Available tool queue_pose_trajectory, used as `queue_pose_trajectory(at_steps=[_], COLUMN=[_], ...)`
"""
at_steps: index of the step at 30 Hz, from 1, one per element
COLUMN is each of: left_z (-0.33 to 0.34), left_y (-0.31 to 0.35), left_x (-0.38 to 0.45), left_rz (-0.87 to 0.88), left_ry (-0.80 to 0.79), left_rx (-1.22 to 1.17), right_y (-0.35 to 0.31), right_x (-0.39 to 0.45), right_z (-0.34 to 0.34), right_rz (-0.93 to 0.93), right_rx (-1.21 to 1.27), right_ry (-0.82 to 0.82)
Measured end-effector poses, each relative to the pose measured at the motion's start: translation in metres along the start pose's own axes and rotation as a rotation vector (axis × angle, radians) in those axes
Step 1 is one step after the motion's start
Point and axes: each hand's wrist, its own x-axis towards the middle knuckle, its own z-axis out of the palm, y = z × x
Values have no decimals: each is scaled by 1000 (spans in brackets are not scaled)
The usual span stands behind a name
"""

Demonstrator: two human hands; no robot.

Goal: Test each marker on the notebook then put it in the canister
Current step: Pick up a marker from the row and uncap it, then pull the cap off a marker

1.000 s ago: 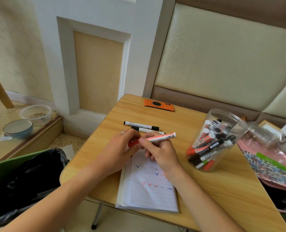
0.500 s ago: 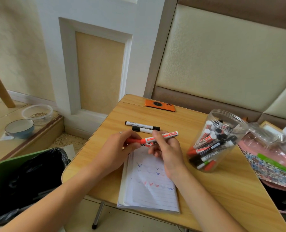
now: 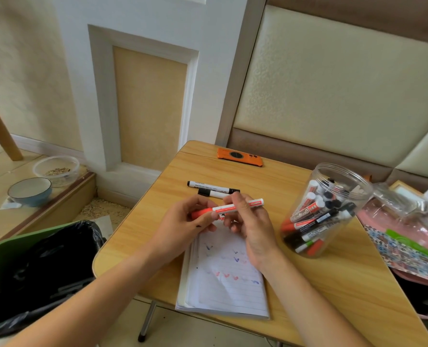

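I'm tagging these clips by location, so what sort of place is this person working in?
Most likely a home, perhaps a casual dining or living corner. A small wooden folding table stands against a padded bench back, bowls sit on the floor as if for a pet, and a lined waste bin stands beside the table.

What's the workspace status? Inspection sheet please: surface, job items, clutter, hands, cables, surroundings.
Surface: wooden table.
Job items: red marker held over the notebook, cap on; two black markers lie beyond; canister open, tilted, holding markers.
Clutter: orange phone at far edge; plastic packets at the right.
Hands: left hand grips the cap end; right hand pinches the barrel.
Cables: nothing seen.
Surroundings: green bin with black bag, two bowls on the floor.
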Motion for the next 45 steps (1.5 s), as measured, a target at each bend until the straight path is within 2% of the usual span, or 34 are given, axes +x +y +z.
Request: queue_pose_trajectory(at_steps=[5,9,12,16,19,38,41,43,45], left_z=[-14,-11,-10,-9,-10,-7,-7,-9,-11], left_y=[-4,-2,-2,-8,-10,-13,-13,-13,-13], left_x=[4,1,2,3,3,2,3,6,7], left_rz=[60,218,241,190,183,193,196,255,310], left_ry=[97,-11,-17,40,18,86,138,189,171], left_rx=[264,379,388,385,344,376,504,726,881], right_y=[3,10,14,14,14,13,14,13,14], right_x=[4,4,5,5,4,4,4,4,4], right_z=[-8,1,5,7,9,12,12,11,10], right_rz=[42,-24,-37,-41,-50,-54,-22,-11,-20], right_rx=[106,-230,-400,-472,-515,-569,-507,-497,-525], right_ry=[147,58,38,47,57,56,85,101,100])
